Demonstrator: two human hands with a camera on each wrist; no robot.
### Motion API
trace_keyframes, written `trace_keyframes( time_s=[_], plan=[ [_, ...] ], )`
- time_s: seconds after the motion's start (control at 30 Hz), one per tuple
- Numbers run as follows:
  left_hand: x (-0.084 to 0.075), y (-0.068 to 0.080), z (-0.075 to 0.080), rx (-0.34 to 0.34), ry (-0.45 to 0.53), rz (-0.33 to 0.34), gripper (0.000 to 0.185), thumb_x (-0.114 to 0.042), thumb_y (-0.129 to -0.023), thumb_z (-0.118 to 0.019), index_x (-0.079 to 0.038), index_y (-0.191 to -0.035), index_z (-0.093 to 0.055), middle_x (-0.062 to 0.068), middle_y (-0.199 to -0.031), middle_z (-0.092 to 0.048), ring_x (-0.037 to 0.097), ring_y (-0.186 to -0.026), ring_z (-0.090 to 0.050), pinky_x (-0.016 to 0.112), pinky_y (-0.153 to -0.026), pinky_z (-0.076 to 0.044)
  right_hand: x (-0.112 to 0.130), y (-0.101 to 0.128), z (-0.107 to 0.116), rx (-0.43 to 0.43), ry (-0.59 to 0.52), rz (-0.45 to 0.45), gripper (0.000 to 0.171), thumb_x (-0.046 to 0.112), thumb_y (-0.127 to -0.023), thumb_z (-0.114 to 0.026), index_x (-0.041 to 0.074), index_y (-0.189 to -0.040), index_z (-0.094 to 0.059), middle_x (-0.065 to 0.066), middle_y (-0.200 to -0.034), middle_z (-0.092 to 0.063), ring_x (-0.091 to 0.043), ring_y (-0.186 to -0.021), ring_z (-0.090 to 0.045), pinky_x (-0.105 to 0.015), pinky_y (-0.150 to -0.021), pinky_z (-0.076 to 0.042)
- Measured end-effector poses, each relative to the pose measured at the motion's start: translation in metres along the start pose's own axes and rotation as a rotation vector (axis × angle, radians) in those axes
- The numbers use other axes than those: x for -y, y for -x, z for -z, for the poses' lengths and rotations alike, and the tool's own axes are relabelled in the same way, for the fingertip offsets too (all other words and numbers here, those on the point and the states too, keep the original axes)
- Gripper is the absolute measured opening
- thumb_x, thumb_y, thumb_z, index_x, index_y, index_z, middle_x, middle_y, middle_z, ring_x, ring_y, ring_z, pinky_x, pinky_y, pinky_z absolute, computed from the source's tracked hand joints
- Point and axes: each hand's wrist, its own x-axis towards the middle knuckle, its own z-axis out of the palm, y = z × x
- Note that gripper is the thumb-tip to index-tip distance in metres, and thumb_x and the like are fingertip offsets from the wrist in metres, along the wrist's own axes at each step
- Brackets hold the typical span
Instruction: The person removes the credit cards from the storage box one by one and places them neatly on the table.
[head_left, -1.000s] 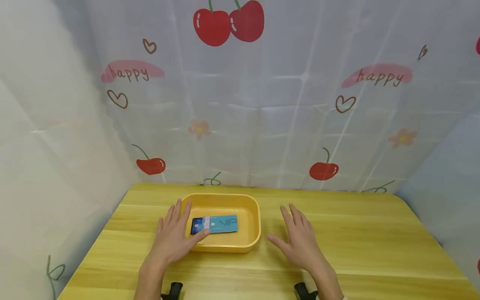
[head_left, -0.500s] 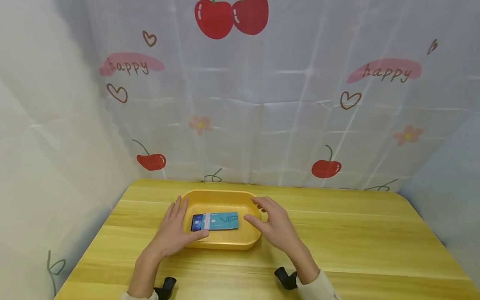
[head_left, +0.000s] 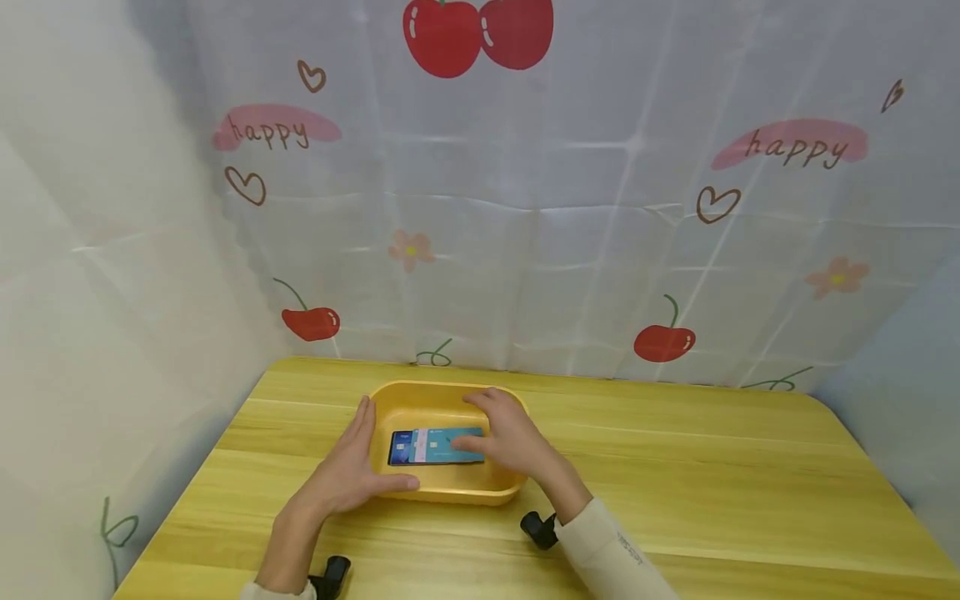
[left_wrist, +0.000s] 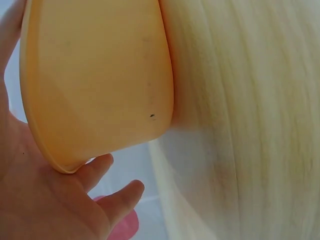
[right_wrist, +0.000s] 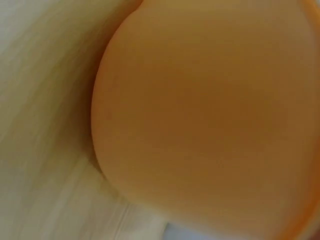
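Observation:
A yellow tray (head_left: 450, 497) sits on the wooden table (head_left: 675, 467), left of centre. Inside lie a dark blue card (head_left: 402, 448) and a teal card (head_left: 442, 445), overlapping in a row. My left hand (head_left: 348, 477) rests against the tray's left side with straight fingers and the thumb along the front wall. My right hand (head_left: 508, 435) reaches over the right rim into the tray, its thumb lying on the teal card's right end. The left wrist view shows the tray's outer wall (left_wrist: 100, 75) against my palm (left_wrist: 55, 200). The right wrist view shows only the tray wall (right_wrist: 210, 125).
A cherry-printed white curtain (head_left: 525, 233) closes off the back and left of the table. A pale wall (head_left: 900, 350) stands at the right. Bare wood (head_left: 712, 517) stretches right of the tray.
My right hand has moved left from the table, over the tray's right rim and down onto the teal card. The left hand stays at the tray's left side.

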Motion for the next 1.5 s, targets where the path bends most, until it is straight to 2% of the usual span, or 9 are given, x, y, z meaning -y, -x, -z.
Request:
trace_keyframes(
  time_s=[0.13,0.27,0.43,0.6,0.77,0.9,1.03,1.3,1.5],
  plan=[
    [-0.002,-0.003,0.0,-0.003,0.005,-0.008,0.133,-0.058,-0.073,-0.081,0.004,-0.155,0.002,0.02,-0.163,0.007,0.043,-0.147,-0.005,0.061,-0.113,-0.017,-0.001,-0.007,-0.005,0.06,0.019,-0.015,0.069,0.034,-0.086,-0.078,-0.004,-0.138,-0.053,-0.021,-0.137,-0.051,-0.039,-0.126,-0.047,-0.054,-0.101,-0.041],
    [-0.004,-0.005,-0.001,-0.012,0.008,-0.008,0.133,-0.058,-0.072,-0.081,0.003,-0.156,0.002,0.02,-0.163,0.005,0.042,-0.147,-0.006,0.06,-0.113,-0.017,-0.004,-0.01,-0.012,0.078,0.066,-0.041,0.069,0.035,-0.084,-0.08,-0.003,-0.136,-0.055,-0.02,-0.134,-0.051,-0.037,-0.123,-0.046,-0.051,-0.101,-0.041],
    [-0.004,-0.002,-0.002,-0.014,-0.04,0.042,0.135,-0.064,-0.069,-0.08,0.002,-0.156,-0.001,0.018,-0.164,0.002,0.044,-0.145,-0.014,0.061,-0.112,-0.021,-0.005,-0.01,-0.022,0.105,0.119,-0.098,0.074,0.039,-0.081,-0.082,0.0,-0.137,-0.055,-0.015,-0.13,-0.049,-0.03,-0.117,-0.042,-0.046,-0.099,-0.041],
    [-0.003,0.0,0.0,-0.032,-0.065,0.071,0.136,-0.066,-0.068,-0.079,0.002,-0.156,-0.002,0.018,-0.164,0.003,0.049,-0.142,-0.02,0.064,-0.109,-0.025,-0.006,-0.013,-0.028,0.119,0.152,-0.11,0.076,0.04,-0.08,-0.083,0.001,-0.14,-0.054,-0.013,-0.129,-0.048,-0.027,-0.114,-0.041,-0.044,-0.098,-0.041],
    [-0.002,0.001,-0.001,-0.026,-0.016,0.092,0.138,-0.064,-0.068,-0.081,0.004,-0.156,0.001,0.019,-0.163,0.009,0.046,-0.145,-0.014,0.06,-0.111,-0.024,-0.006,-0.014,-0.033,0.16,0.171,-0.137,0.077,0.038,-0.078,-0.084,0.002,-0.14,-0.054,-0.012,-0.125,-0.048,-0.026,-0.11,-0.04,-0.041,-0.095,-0.042],
    [-0.003,0.001,-0.001,-0.022,0.005,0.111,0.139,-0.064,-0.067,-0.082,0.004,-0.155,0.001,0.022,-0.163,0.005,0.044,-0.145,-0.016,0.058,-0.112,-0.025,-0.007,-0.016,-0.036,0.165,0.176,-0.15,0.077,0.034,-0.077,-0.086,0.001,-0.138,-0.054,-0.012,-0.123,-0.049,-0.026,-0.11,-0.041,-0.041,-0.096,-0.042],
    [-0.001,0.001,0.001,-0.012,0.023,0.1,0.139,-0.061,-0.068,-0.083,0.006,-0.155,0.002,0.024,-0.162,0.003,0.044,-0.145,-0.015,0.057,-0.112,-0.024,-0.008,-0.017,-0.037,0.159,0.192,-0.158,0.072,0.032,-0.076,-0.087,-0.001,-0.133,-0.057,-0.011,-0.118,-0.049,-0.026,-0.107,-0.04,-0.039,-0.093,-0.042],
    [0.002,0.001,0.005,0.049,0.091,0.059,0.137,-0.052,-0.07,-0.085,0.007,-0.153,0.006,0.025,-0.161,0.011,0.043,-0.147,-0.001,0.056,-0.115,-0.014,-0.01,-0.017,-0.038,0.171,0.218,-0.161,0.061,0.033,-0.078,-0.086,0.002,-0.125,-0.064,-0.008,-0.114,-0.049,-0.023,-0.102,-0.039,-0.036,-0.089,-0.042],
    [0.004,0.001,0.006,0.044,0.122,0.068,0.138,-0.051,-0.07,-0.086,0.005,-0.154,0.008,0.023,-0.161,0.012,0.042,-0.147,-0.001,0.056,-0.115,-0.012,-0.01,-0.02,-0.038,0.175,0.216,-0.14,0.059,0.033,-0.077,-0.086,0.0,-0.122,-0.066,-0.009,-0.112,-0.053,-0.023,-0.099,-0.042,-0.034,-0.086,-0.042]
  ],
)
